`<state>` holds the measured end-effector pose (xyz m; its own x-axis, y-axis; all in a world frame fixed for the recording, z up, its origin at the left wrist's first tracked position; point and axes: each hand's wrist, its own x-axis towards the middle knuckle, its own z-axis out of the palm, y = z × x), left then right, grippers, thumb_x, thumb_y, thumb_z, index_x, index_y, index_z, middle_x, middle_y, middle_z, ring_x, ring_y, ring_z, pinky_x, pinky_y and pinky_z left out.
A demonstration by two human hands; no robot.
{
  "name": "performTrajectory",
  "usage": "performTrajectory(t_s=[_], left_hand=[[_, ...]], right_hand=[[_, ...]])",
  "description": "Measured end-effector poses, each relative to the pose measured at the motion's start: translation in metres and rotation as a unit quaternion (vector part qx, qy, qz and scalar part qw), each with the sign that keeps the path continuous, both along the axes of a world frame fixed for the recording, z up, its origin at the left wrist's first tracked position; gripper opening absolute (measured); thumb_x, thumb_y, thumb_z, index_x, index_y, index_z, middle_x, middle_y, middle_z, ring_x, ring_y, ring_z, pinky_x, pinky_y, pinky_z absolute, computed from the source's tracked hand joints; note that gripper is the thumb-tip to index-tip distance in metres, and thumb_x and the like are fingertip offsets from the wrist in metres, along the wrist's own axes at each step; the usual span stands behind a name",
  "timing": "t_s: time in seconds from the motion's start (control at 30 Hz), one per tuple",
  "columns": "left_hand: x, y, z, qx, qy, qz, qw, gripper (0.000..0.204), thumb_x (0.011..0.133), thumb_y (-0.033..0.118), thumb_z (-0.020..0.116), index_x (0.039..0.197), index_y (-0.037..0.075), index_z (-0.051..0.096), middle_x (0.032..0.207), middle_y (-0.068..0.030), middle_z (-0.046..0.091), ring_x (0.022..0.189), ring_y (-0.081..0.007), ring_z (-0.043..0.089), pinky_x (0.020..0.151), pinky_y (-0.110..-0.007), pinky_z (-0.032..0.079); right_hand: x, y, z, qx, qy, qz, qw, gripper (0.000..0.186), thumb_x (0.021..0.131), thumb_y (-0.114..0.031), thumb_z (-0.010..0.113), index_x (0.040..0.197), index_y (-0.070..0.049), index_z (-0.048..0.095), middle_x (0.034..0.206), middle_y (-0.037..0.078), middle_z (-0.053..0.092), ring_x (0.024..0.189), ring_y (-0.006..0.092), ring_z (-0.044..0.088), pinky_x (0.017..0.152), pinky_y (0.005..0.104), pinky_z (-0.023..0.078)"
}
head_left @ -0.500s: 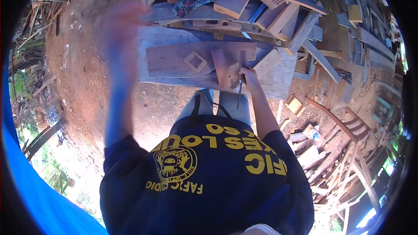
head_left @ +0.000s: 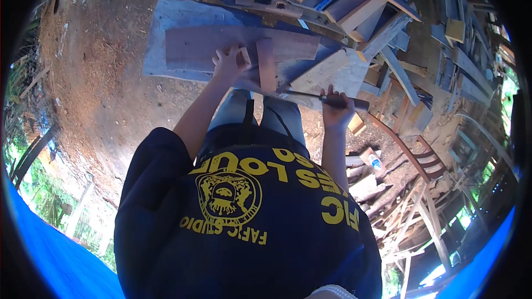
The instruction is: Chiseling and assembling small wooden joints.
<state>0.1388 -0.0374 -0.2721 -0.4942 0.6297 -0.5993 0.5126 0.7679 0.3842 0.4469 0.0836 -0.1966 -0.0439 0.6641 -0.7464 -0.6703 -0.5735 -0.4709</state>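
Wrapping my right grip (head_left: 339, 112) closed around the dark handle of the tool (head_left: 327, 99), I aim its blade toward nine o'clock, along the near edge of the table (head_left: 156, 39), presumably held there for control. At ten o'clock from it, my left grip (head_left: 228, 66) curls partly closed at a small wooden frame (head_left: 245, 55); remotely, I cannot tell whether it clasps or merely steadies it. Beneath lies a brown board (head_left: 191, 47), likely a flat rest, with a short strip (head_left: 266, 63) over it. Offcuts (head_left: 363, 15) are heaped at one o'clock.
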Motion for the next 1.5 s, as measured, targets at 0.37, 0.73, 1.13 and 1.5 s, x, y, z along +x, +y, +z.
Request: performTrajectory(t_s=[0.37,0.73,1.13,1.5], left_hand=[[0.051,-0.024,0.041,0.198,0.004,-0.256,0.946,0.089,0.067,0.04,0.078,0.14,0.014,0.034,0.138,-0.0194,0.034,0.133,-0.0403,0.026,0.104,-0.058,0.026],[0.076,0.006,0.089,0.066,-0.192,-0.209,0.957,0.028,0.074,0.037,0.069,0.092,0.016,0.065,0.084,-0.006,0.067,0.081,-0.0251,0.067,0.074,-0.038,0.053],[0.089,0.01,0.051,0.32,-0.049,-0.218,0.921,0.028,0.064,0.029,0.071,0.084,0.011,0.063,0.076,-0.0053,0.062,0.074,-0.0248,0.064,0.072,-0.038,0.048],[0.063,0.036,0.052,0.238,-0.127,-0.192,0.944,0.021,0.065,0.033,0.07,0.071,0.013,0.065,0.072,-0.0073,0.064,0.073,-0.0273,0.065,0.07,-0.04,0.05]], right_hand=[[-0.064,-0.056,0.008,-0.042,0.074,0.161,0.983,0.025,0.091,-0.034,0.054,0.094,-0.009,0.055,0.132,0.018,0.048,0.125,0.0298,0.043,0.101,0.0427,0.032],[-0.042,-0.059,0.023,0.053,0.01,0.289,0.956,0.034,0.092,-0.024,0.054,0.12,-0.006,0.051,0.131,0.017,0.05,0.117,0.0259,0.05,0.1,0.0405,0.039],[-0.033,-0.038,0.024,0.034,-0.228,0.364,0.902,0.039,0.093,-0.032,0.055,0.103,0.005,0.057,0.085,0.017,0.065,0.074,0.0239,0.066,0.073,0.0331,0.055],[-0.041,-0.041,0.043,0.135,-0.291,0.465,0.825,0.043,0.094,-0.039,0.05,0.096,0.002,0.059,0.088,0.015,0.067,0.08,0.0233,0.067,0.074,0.0332,0.052]])
